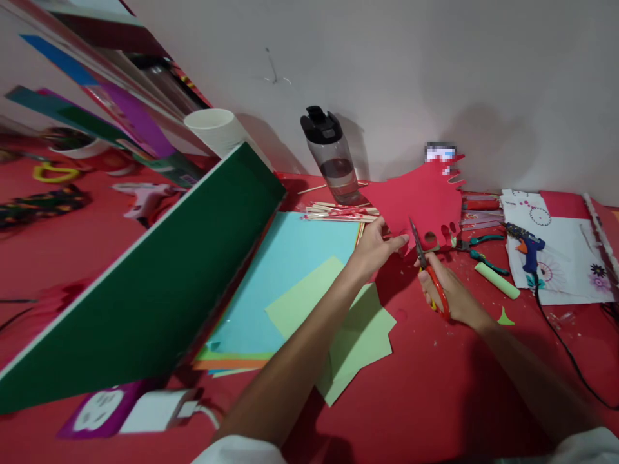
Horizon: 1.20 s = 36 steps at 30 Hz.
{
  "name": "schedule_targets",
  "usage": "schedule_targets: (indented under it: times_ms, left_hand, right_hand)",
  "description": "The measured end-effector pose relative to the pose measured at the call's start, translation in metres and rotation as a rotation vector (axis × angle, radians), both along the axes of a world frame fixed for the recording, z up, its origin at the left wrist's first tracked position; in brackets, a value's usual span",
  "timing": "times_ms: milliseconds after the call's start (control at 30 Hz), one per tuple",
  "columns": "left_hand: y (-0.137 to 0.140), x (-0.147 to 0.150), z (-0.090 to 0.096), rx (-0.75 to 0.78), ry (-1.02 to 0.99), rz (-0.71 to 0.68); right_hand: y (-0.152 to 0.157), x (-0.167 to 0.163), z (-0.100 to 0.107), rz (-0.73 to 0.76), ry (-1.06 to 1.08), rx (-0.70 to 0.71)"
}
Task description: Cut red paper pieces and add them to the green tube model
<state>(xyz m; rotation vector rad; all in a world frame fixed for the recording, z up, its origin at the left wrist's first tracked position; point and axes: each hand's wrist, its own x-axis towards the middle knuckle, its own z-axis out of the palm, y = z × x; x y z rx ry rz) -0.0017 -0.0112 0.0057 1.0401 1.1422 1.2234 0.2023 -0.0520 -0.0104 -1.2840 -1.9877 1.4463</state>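
My left hand (374, 246) pinches the lower left edge of a red sheet (416, 193), which looks like craft paper or foam. Holes and notches run along the sheet's right and lower edges. In my right hand (447, 287) is a pair of scissors (438, 283) with red and yellow handles, its blades pointing up against the sheet near my left fingertips. Beneath and beside my left forearm lie light green paper pieces (360, 328) on a light blue sheet (300, 251). Pliers (486, 251) with teal handles rest just right of the scissors.
A green board (159, 277) leans at left. Behind stand a water bottle (333, 158) and a white roll (217, 132), with thin sticks (338, 211) nearby. At right, a blue glue gun (530, 248) trails its cord. A white charger (157, 410) lies front left.
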Motion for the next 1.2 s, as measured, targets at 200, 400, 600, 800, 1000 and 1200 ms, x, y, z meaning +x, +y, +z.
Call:
schedule_targets:
  times_ms: [200,400,600,800,1000,1200]
  left_hand:
    - [0.0,0.0,-0.001,0.017,0.018,-0.033]
    - [0.0,0.0,-0.001,0.025,0.027,-0.034]
    - [-0.001,-0.001,0.001,0.013,0.032,-0.039]
    - [-0.002,-0.002,0.002,0.032,0.021,-0.045]
    - [-0.003,-0.006,0.004,0.056,0.051,-0.072]
    - [-0.003,-0.008,0.007,0.058,0.05,-0.135]
  right_hand:
    - [0.004,0.003,0.002,0.01,-0.033,0.026]
    - [0.004,0.003,-0.002,0.005,-0.017,0.044]
    - [0.005,0.003,0.005,-0.015,-0.047,0.024]
    - [0.007,0.005,0.019,0.001,-0.11,0.008]
    - [0.011,0.01,0.026,0.037,-0.11,-0.019]
    - [0.013,0.012,0.025,0.089,-0.065,-0.049]
